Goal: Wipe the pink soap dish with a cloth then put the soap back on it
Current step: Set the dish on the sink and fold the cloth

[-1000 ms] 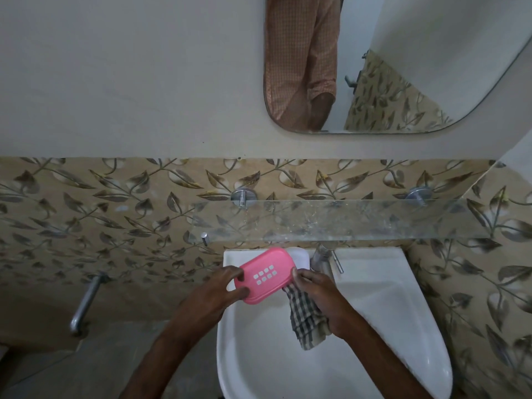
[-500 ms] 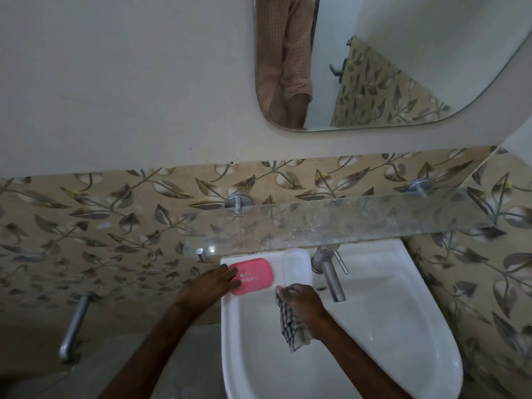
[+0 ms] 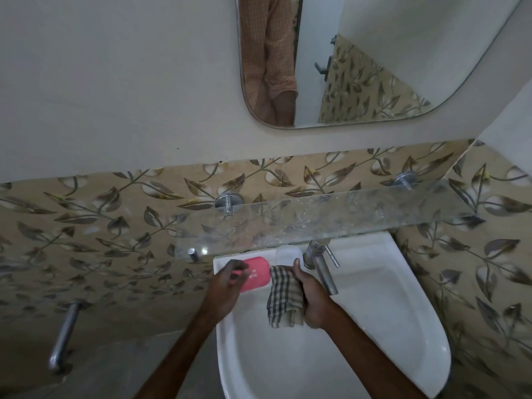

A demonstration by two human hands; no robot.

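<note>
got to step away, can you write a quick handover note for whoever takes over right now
Left hand: over the left end of the pink soap dish, blurred, grip unclear.
Right hand: grips the checked cloth, just right of the dish.
The dish lies on the back ledge of the sink; the soap sits beside it, near the tap.
Done: wiping cannot be confirmed here.
Left: put the soap on the dish.

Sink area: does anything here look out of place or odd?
The white oblong soap bar lies bare on the white ceramic sink's back rim, beside the pink plastic soap dish rather than on it. The clear glass shelf above looks smeared.
</note>
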